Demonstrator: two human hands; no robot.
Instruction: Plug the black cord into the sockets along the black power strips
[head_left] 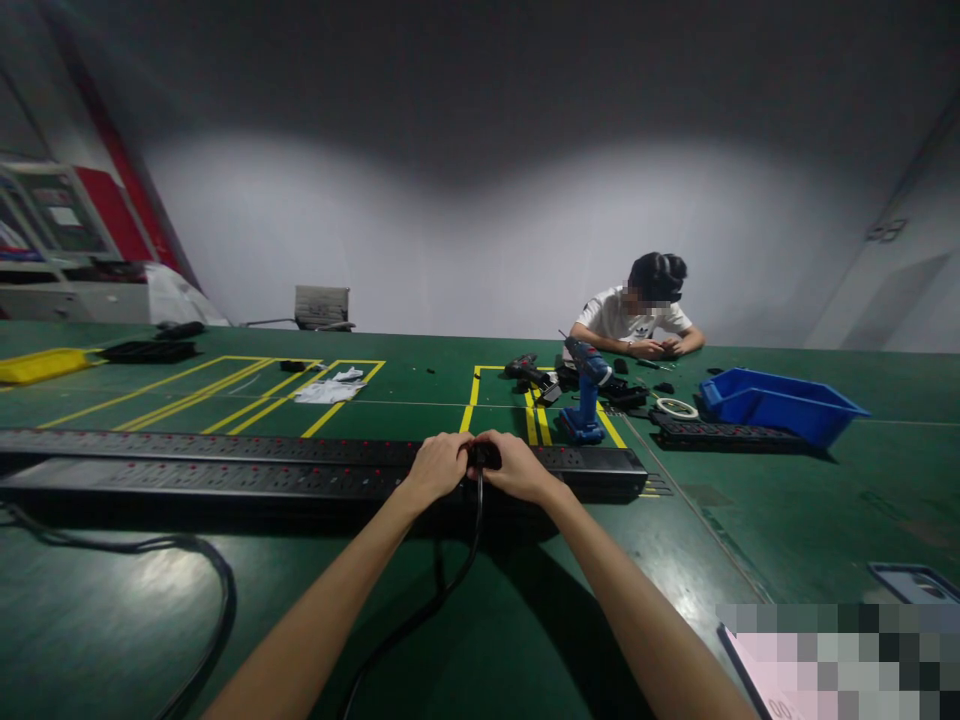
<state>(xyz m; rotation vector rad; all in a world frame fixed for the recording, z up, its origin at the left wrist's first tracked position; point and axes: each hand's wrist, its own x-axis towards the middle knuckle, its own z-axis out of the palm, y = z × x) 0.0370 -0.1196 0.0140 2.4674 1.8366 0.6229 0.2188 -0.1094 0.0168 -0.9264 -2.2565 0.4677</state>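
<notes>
Both my hands meet over the end part of a long black power strip [322, 482]. My left hand [441, 465] is closed, its fingertips at the top end of a black cable [478, 510]. From the other side my right hand [517, 468] closes round the same cable end, where a small dark part [489, 456] shows between the fingers. The cable hangs down from there and curves across the table toward me. A second black power strip [202, 443] lies right behind the first, both with rows of sockets and red dots.
A blue cordless drill [585, 395] stands behind the strips, with another drill [525, 370] nearby. At right are a blue bin [780, 400] and a shorter strip [727, 435]. A person [637, 315] sits across the green table [300, 620]. Another cable [221, 580] curls at left.
</notes>
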